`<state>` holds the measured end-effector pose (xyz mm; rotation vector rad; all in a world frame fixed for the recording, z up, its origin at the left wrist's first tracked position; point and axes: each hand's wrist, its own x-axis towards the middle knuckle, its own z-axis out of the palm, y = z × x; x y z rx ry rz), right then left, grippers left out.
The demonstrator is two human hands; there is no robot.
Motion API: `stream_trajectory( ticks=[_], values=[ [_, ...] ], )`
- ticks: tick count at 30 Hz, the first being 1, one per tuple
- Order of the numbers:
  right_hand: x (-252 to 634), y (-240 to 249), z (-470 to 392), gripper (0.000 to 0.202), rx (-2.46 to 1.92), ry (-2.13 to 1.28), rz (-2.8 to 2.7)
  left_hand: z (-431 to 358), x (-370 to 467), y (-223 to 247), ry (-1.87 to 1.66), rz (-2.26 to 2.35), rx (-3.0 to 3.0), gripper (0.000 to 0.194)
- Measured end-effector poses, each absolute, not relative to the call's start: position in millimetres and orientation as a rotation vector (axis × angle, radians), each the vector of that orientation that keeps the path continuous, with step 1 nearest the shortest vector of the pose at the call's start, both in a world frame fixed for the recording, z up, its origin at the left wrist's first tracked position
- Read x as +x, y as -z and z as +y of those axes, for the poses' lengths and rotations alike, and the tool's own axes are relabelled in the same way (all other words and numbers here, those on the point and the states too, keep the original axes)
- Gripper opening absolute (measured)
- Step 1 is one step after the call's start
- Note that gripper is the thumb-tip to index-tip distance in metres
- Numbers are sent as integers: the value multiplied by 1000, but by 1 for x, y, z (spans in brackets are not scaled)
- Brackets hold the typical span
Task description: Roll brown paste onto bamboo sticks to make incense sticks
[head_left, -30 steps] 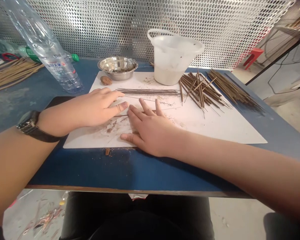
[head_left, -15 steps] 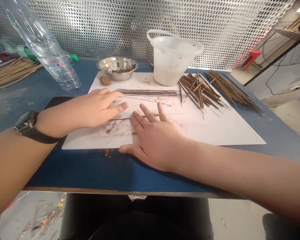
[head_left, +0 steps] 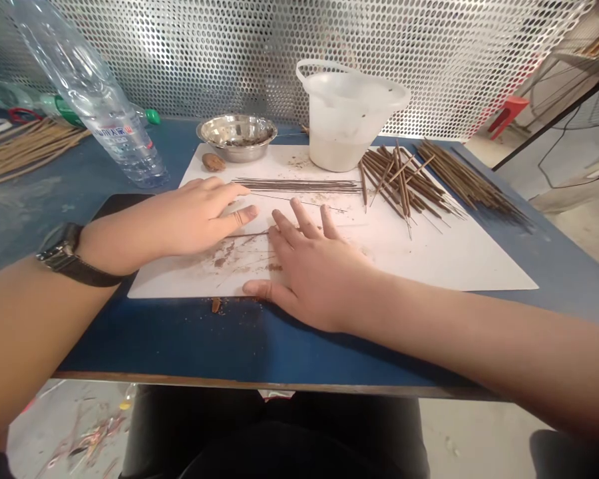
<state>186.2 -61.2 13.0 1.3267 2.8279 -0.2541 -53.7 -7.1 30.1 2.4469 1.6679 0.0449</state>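
Note:
On the white board point(head_left: 429, 263), my right hand point(head_left: 314, 266) lies palm down with fingers spread over a thin brown stick point(head_left: 252, 234). My left hand point(head_left: 199, 216), with a dark watch on the wrist, rests on the board at the stick's left end, thumb and forefinger apart. Several thin dark sticks point(head_left: 299, 185) lie side by side just beyond both hands. Brown crumbs point(head_left: 224, 253) are scattered between the hands. Whatever lies under my right palm is hidden.
Behind stand a metal bowl point(head_left: 237, 136), a brown lump point(head_left: 213, 161), and a translucent bucket point(head_left: 337, 123). Coated sticks point(head_left: 404, 179) and a stick bundle point(head_left: 472, 183) lie right. A large water bottle point(head_left: 104, 113) leans at left, near tan strips point(head_left: 30, 150).
My right hand has slid slightly forward on the board, its fingers still spread. My left hand keeps its place. The whole view has shifted a little.

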Motion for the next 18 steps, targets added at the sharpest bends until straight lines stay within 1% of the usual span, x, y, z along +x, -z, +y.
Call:
stream_trajectory(
  ticks=[4, 7, 10, 14, 18],
  values=[
    [188, -18, -53, 98, 1280, 255, 2854, -7, -54, -30, -31, 1681, 2430, 84],
    [192, -23, -58, 98, 1265, 296, 2832, -7, -54, -29, -67, 1675, 2429, 83],
    [195, -22, -59, 100, 1267, 312, 2849, -8, -53, -30, -70, 1643, 2453, 82],
    [195, -12, -41, 106, 1269, 278, 2927, -7, -54, -30, -88, 1628, 2447, 83],
    [194, -6, -27, 108, 1248, 285, 2940, -5, -59, -27, -152, 1593, 2437, 80]
  ],
)
